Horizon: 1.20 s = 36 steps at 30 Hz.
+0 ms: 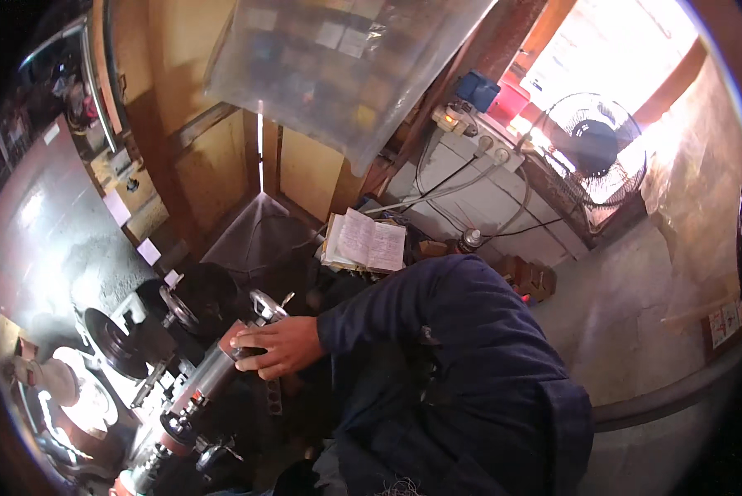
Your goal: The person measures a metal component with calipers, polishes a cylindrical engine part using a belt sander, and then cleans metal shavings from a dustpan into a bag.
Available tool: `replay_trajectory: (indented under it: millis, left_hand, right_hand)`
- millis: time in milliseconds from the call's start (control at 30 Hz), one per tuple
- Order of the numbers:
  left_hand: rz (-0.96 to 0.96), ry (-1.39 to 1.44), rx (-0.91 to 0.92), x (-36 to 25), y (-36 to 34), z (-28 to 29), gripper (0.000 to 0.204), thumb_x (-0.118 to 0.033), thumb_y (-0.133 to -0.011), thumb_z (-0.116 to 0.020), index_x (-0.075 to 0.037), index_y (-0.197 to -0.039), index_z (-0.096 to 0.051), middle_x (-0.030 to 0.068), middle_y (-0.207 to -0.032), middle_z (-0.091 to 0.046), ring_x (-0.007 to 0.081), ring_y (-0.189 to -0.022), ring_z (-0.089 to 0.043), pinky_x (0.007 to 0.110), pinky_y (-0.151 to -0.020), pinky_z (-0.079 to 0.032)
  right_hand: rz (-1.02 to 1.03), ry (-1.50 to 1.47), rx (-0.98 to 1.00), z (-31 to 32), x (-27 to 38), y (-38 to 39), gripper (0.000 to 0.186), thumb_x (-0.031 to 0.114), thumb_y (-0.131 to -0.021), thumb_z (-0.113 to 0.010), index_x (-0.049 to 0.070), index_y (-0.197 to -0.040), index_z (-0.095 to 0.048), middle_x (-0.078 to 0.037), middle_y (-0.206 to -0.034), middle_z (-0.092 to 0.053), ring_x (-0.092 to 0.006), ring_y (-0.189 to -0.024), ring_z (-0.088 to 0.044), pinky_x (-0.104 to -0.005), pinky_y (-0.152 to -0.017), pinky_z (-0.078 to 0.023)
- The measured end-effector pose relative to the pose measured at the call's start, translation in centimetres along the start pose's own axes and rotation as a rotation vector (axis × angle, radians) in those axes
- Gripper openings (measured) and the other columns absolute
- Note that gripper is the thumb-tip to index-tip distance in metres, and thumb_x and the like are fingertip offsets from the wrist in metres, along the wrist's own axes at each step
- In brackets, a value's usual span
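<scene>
Listing what I see from nearest to farthest. Item one: a dark blue sleeve (437,331) fills the lower middle of the view, reaching from the right toward the left. Item two: one hand (273,345) at the end of that sleeve; I cannot tell for certain which hand it is, though I take it for the right. Its fingers are curled down and closed on the upper end of a metal cylinder (214,374), thumb side toward the machine. I see no other hand. Item three: the cylinder itself, grey and shiny, lies tilted, running from lower left up to the hand, held in a lathe-like machine (152,388) with dark handles and a red part near its lower end. Item four: a round dark chuck (115,335) sits just left of the cylinder's upper end. Item five: an open book (364,241) with pale pages lies beyond the hand on cluttered ground. Item six: a clear plastic sheet (338,66) hangs above. Item seven: a fan (590,149) stands far right by a bright window, with a socket strip (478,132) and cables on the wall beside it.
</scene>
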<state>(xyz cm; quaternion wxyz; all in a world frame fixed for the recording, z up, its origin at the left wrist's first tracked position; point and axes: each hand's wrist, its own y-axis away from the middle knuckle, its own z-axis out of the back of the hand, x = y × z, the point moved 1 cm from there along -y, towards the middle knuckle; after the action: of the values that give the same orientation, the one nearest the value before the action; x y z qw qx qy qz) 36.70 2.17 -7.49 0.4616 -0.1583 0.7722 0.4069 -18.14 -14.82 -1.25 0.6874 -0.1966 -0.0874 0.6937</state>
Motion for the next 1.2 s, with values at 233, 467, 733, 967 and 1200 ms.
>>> replay_trajectory:
  millis: [233, 467, 733, 967, 1200]
  left_hand:
    - [0.013, -0.046, 0.003, -0.1, 0.2, 1.8, 0.037, -0.043, -0.098, -0.056, -0.012, -0.117, -0.06, 0.0, -0.095, -0.06, 0.0094, -0.067, -0.039, 0.026, -0.059, -0.028]
    - [0.037, -0.069, -0.003, -0.7, 0.0, 7.8, 0.033, -0.044, -0.096, -0.056, -0.014, -0.107, -0.067, -0.0039, -0.081, -0.063, 0.005, -0.049, -0.037, 0.021, -0.044, -0.027]
    - [-0.267, 0.057, 0.036, 0.0, -4.5, 18.8, 0.026, -0.021, -0.099, -0.049, 0.0, -0.108, -0.062, 0.0114, -0.104, -0.066, 0.0224, -0.093, -0.064, 0.038, -0.088, -0.053]
    - [-0.399, 0.642, 0.661, 1.0, -1.1, 14.2, 0.054, -0.03, -0.087, -0.058, 0.002, -0.13, -0.051, 0.0201, -0.142, -0.052, 0.0421, -0.148, -0.029, 0.064, -0.123, -0.011]
    - [-0.598, 0.86, 0.666, 2.2, -2.3, 14.7, 0.032, -0.017, -0.09, -0.063, -0.004, -0.118, -0.057, 0.0077, -0.113, -0.063, 0.0248, -0.118, -0.06, 0.051, -0.117, -0.035]
  right_hand:
    - [-0.001, -0.101, -0.008, 0.7, -0.6, -0.7, 0.026, 0.02, -0.079, -0.069, 0.012, -0.101, -0.058, -0.009, -0.14, -0.045, -0.0381, -0.139, -0.037, -0.0442, -0.107, -0.052]
    - [0.02, -0.043, 0.005, 0.4, -1.6, -1.0, 0.021, 0.022, -0.084, -0.065, 0.012, -0.102, -0.06, -0.008, -0.141, -0.05, -0.0375, -0.141, -0.04, -0.0413, -0.105, -0.051]
    - [-0.065, 0.008, 0.153, -0.5, -0.2, 1.1, 0.018, 0.023, -0.086, -0.071, 0.019, -0.104, -0.071, 0.001, -0.144, -0.052, -0.0377, -0.138, -0.045, -0.0413, -0.109, -0.051]
    - [-0.141, -0.128, 0.043, -0.8, 0.2, -1.4, 0.029, 0.018, -0.077, -0.08, 0.013, -0.088, -0.054, -0.001, -0.133, -0.062, -0.0374, -0.132, -0.051, -0.0488, -0.099, -0.056]
    - [-0.275, -0.154, 0.047, -0.4, 1.5, -2.0, 0.045, 0.01, -0.066, -0.086, 0.011, -0.095, -0.052, -0.002, -0.135, -0.059, -0.041, -0.136, -0.047, -0.0515, -0.097, -0.056]
